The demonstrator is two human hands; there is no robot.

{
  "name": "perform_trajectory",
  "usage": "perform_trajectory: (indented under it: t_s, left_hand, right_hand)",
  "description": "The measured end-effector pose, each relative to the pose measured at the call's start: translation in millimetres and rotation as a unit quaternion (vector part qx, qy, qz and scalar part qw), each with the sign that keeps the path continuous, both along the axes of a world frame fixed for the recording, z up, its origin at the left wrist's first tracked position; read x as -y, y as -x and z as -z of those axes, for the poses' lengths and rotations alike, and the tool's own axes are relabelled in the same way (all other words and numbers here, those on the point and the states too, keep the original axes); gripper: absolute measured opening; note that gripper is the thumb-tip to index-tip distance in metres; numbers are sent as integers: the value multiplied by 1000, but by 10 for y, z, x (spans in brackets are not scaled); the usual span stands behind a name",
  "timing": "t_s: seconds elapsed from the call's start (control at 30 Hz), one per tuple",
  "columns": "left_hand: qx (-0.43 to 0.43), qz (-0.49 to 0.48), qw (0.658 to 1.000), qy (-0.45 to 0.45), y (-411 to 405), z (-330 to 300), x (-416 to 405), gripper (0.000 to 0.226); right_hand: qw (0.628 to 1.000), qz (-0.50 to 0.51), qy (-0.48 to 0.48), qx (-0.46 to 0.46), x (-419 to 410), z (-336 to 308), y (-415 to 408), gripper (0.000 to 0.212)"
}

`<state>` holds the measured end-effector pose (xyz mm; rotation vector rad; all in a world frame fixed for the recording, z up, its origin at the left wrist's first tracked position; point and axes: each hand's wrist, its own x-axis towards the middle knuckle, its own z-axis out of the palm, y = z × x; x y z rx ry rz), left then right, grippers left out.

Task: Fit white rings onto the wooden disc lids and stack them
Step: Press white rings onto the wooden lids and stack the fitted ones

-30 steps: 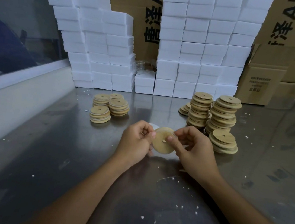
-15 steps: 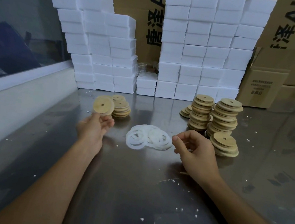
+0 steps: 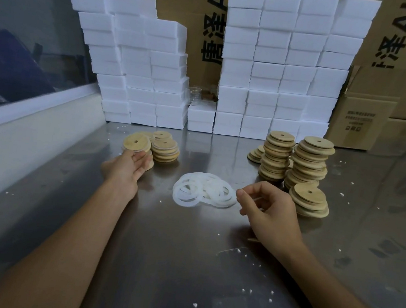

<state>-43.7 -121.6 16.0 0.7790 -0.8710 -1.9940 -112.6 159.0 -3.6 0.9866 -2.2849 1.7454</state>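
One pale round wooden lid (image 3: 137,142), small centre hole, faces up

Disc stacks (image 3: 294,164) flank rings (image 3: 204,192); front open.

I see a wooden disc (image 3: 137,142) with a small centre hole, tilted face-up in my left fingertips over the table's far left. Behind it, short ringed stacks (image 3: 165,150). A loose heap of white rings (image 3: 204,190) lies mid-table. Toward the far right, taller bare stacks (image 3: 310,163) stand, with a low one (image 3: 308,200) nearer me.
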Motion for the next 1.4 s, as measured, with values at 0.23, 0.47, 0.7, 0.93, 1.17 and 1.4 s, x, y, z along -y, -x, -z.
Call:
perform_trajectory:
  t_s: [0.23,0.47,0.7,0.93,1.17,1.4]
  left_hand:
    - [27,5,1000,16,50,28,64,39]
    - [32,-2,999,13,70,63,91,35]
    - [120,-66,981,137,85,126,-88,9]
    - [253,-14,745,618,-25,205,-592,16]
    - [255,73,541,798,-84,209,-817,22]
    - [263,95,521,807,-70,229,-829,42]
  right_hand:
    - [1000,-3,-7,3,6,3,-3,10]
    - [1000,-1,-8,14,2,-25,-37,10]
    - [1000,5,-10,9,9,-56,-72,11]
    - [968,141,-64,-196,-61,-123,-36,6]
    - [909,299,-270,-111,-240,-118,168,38]
    - [916,294,-267,-57,-249,-93,222,31]
